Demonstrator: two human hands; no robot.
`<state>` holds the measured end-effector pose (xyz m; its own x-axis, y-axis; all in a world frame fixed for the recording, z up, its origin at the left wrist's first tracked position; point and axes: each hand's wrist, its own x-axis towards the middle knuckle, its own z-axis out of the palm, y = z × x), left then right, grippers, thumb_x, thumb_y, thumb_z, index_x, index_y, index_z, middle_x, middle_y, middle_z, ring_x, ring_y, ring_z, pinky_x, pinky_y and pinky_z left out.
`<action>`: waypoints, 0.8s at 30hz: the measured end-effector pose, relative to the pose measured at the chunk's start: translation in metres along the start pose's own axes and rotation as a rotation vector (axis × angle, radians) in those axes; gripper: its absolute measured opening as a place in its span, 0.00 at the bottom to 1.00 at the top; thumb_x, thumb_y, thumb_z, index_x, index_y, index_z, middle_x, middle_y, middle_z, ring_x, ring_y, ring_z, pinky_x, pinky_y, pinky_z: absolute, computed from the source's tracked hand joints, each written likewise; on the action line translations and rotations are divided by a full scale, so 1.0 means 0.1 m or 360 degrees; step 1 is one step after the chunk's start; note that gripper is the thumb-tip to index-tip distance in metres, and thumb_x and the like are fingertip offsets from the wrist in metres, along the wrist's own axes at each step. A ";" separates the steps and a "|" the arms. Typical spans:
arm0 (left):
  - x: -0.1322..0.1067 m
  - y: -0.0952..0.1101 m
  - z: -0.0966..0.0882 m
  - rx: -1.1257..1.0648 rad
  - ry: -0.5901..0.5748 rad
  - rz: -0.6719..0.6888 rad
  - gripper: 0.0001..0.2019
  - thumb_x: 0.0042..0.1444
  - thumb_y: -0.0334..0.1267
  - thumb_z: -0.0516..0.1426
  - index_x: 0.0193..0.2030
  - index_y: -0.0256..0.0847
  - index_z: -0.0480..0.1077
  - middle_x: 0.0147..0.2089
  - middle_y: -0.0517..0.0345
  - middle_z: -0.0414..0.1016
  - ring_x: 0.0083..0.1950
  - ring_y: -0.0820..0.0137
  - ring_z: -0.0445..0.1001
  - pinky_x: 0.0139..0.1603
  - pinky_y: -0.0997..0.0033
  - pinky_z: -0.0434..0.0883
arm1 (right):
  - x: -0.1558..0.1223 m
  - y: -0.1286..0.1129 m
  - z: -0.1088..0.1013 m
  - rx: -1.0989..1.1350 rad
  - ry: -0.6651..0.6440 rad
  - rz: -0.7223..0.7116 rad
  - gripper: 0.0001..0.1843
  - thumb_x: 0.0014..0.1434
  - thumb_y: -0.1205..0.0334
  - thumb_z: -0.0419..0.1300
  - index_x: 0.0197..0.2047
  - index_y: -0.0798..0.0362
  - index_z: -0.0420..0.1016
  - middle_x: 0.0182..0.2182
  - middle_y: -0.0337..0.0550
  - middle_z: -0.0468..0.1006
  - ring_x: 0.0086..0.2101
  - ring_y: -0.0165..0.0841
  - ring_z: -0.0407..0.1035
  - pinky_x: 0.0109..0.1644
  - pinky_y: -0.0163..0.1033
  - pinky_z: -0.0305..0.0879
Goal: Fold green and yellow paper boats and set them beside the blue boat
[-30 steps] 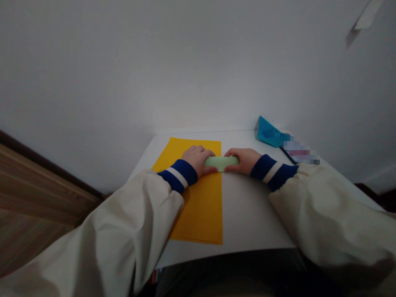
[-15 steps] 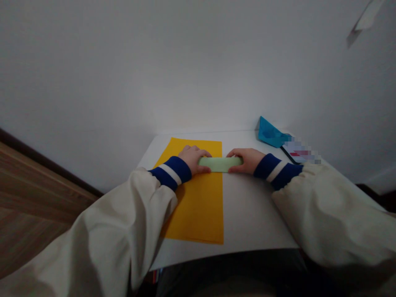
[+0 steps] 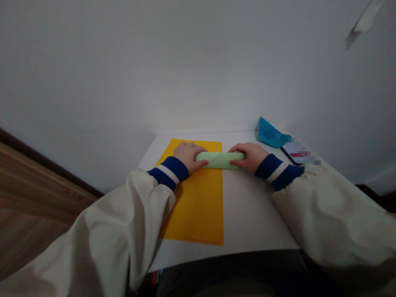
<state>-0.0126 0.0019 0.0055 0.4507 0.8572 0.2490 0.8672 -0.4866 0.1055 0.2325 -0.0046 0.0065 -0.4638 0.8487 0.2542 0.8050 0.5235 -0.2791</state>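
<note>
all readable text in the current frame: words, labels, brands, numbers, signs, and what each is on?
None readable.
Flat dark-edged item at the table's right: partly pixelated; any text can't be read.
Coloured edges below the table: too small and dark to tell.
Green folded paper, yellow paper, blue folded paper: no lettering visible.

The left grip [image 3: 189, 157] and right grip [image 3: 251, 156] hold opposite ends of a green strip [image 3: 218, 160], which crosses the right edge of a yellow sheet [image 3: 198, 206] on the counter [image 3: 256, 214]. A folded blue piece [image 3: 269, 135] sits beside a partly blurred flat item [image 3: 295, 153].
</note>
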 end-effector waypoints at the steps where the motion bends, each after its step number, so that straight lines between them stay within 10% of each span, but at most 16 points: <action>1: -0.01 0.04 -0.04 0.0015 0.0143 0.0034 0.22 0.49 0.53 0.57 0.47 0.44 0.72 0.44 0.51 0.71 0.48 0.58 0.65 0.52 0.55 0.60 | 0.00 -0.03 -0.03 -0.0026 0.0121 -0.0077 0.14 0.50 0.56 0.61 0.40 0.51 0.75 0.31 0.42 0.77 0.33 0.35 0.68 0.39 0.40 0.62; 6: -0.07 0.22 -0.19 0.0038 0.0555 0.0324 0.09 0.52 0.43 0.58 0.38 0.44 0.74 0.51 0.53 0.66 0.59 0.55 0.53 0.60 0.51 0.53 | -0.05 -0.19 -0.15 0.0080 0.0476 -0.0540 0.12 0.56 0.55 0.57 0.37 0.54 0.75 0.28 0.42 0.76 0.33 0.33 0.68 0.43 0.42 0.64; 12: -0.07 0.17 -0.08 0.0085 0.0541 0.0290 0.05 0.52 0.34 0.57 0.32 0.46 0.74 0.55 0.57 0.62 0.61 0.55 0.50 0.60 0.48 0.53 | -0.05 -0.10 -0.07 0.0609 0.0753 -0.0135 0.14 0.60 0.57 0.48 0.36 0.52 0.74 0.38 0.47 0.74 0.39 0.35 0.69 0.30 0.39 0.70; 24: -0.05 0.14 -0.02 -0.0067 0.0201 0.0283 0.07 0.51 0.33 0.55 0.37 0.41 0.72 0.45 0.53 0.61 0.43 0.65 0.63 0.47 0.60 0.66 | 0.00 -0.05 0.08 -0.0004 0.0199 -0.0564 0.14 0.48 0.72 0.55 0.37 0.51 0.75 0.48 0.49 0.71 0.47 0.38 0.65 0.52 0.50 0.61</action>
<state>-0.0033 -0.0095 0.0076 0.5635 0.7305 0.3859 0.7656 -0.6373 0.0884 0.2251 -0.0064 0.0002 -0.6651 0.5989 0.4460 0.6035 0.7829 -0.1512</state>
